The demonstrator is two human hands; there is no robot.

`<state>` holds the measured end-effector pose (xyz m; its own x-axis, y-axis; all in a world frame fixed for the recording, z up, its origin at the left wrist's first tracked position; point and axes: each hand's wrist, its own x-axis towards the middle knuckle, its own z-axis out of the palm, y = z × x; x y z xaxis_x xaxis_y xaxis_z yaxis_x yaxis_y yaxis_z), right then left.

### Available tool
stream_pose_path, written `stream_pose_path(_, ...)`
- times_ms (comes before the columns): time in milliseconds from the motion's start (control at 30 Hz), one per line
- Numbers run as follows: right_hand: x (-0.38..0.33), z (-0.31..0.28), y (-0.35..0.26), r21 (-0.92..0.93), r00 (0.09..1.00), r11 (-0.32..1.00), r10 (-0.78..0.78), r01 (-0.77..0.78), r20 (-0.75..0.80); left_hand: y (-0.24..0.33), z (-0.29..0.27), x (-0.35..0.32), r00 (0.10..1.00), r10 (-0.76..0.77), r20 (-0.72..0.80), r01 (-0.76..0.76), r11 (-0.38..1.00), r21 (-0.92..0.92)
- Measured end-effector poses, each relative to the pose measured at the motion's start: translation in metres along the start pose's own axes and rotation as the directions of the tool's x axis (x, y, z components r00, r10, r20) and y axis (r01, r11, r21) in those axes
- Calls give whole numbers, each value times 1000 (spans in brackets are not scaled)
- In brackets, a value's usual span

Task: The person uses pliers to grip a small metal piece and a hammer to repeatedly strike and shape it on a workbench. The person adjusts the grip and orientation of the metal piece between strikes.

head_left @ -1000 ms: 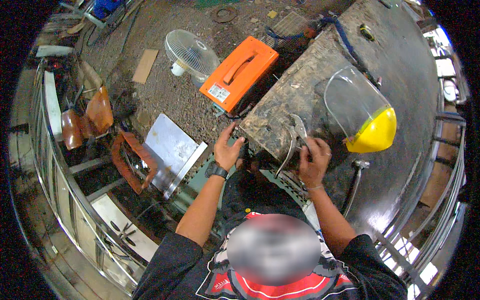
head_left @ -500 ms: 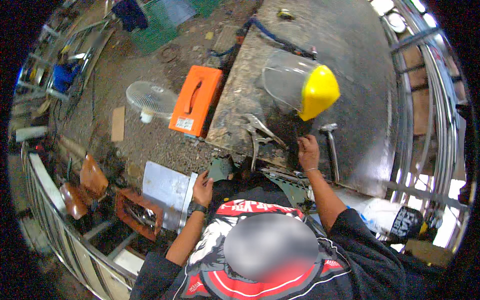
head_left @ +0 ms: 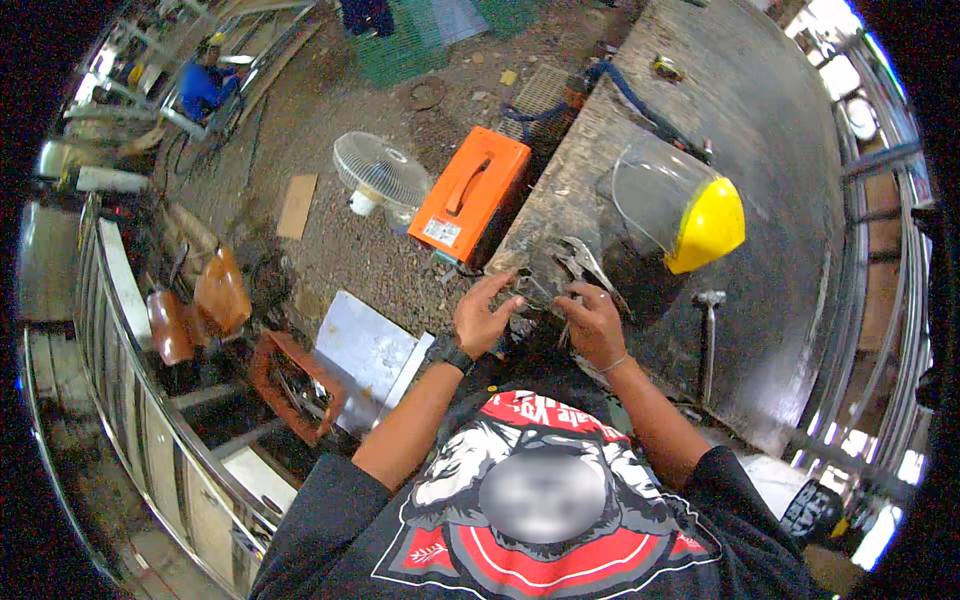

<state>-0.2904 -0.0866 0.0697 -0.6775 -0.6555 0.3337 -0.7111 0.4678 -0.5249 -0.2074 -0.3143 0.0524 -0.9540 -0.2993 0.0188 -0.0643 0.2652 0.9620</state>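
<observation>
My left hand hovers with fingers spread over small metal bits at the near corner of the dark steel workbench. It holds nothing. My right hand is beside it on the bench edge, with its fingers curled around a thin metal piece. Locking pliers lie just beyond both hands. A clear face shield with a yellow headpiece rests on the bench behind them. A hammer lies to the right of my right hand.
An orange welding machine and a white fan stand on the gravel floor left of the bench. A shiny metal sheet and a rusty frame lie near my left arm. A blue hose runs across the bench.
My left hand has risen from below the bench edge to the corner and spread its fingers. My right hand has shifted left toward the pliers. The view has swung.
</observation>
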Motion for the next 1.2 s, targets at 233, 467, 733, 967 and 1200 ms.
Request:
stream_pose_path(233,19,10,6,60,986,993,-111,104,128,-18,11,-26,915,-400,-42,361,863,-355)
stream_pose_path(467,31,23,5,229,982,973,-63,21,177,-19,28,-39,831,-557,-2,274,412,-869)
stream_pose_path(733,37,14,3,413,965,909,-58,-55,255,-18,35,-34,887,-449,-107,103,419,-902)
stream_pose_path(967,38,-5,-9,514,919,821,34,-250,392,-2,35,-27,854,-500,-141,111,440,-891)
stream_pose_path(1200,36,-13,-7,627,636,-167,3,-761,772,26,14,-12,905,-412,110,248,300,-921)
